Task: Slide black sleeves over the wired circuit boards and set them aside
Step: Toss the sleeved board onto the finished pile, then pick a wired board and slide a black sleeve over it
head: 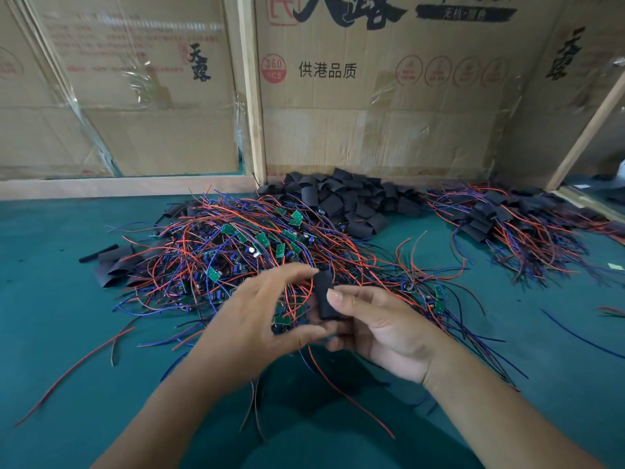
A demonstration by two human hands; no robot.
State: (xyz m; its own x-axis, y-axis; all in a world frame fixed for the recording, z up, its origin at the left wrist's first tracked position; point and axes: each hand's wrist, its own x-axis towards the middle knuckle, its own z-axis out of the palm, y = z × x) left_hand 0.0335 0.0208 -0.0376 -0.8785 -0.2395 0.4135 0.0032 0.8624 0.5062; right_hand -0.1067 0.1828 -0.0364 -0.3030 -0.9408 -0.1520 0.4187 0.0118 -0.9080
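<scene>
Two bare forearms reach in from the bottom edge over the teal-green felt table top [50, 299]. Behind it, tall brown cardboard cartons [372, 96] with black and red print stand as a wall. On the felt, the big tangled heap of red and blue wires with small green circuit boards [243, 245] spreads across the middle, just beyond the hands. Against the cartons lies the pile of loose flat black sleeves [348, 201], and at the right a smaller heap of boards already sleeved in black [507, 221], wires trailing out. A few more black sleeves [115, 265] lie at the left edge of the tangle.

The right hand [378, 330] pinches one short black sleeve [325, 294] upright between thumb and fingers. The left hand [257, 316], blurred, has its fingers curled near that sleeve, with a green board [282, 319] and red wires showing in its grasp; the exact grip cannot be told.
</scene>
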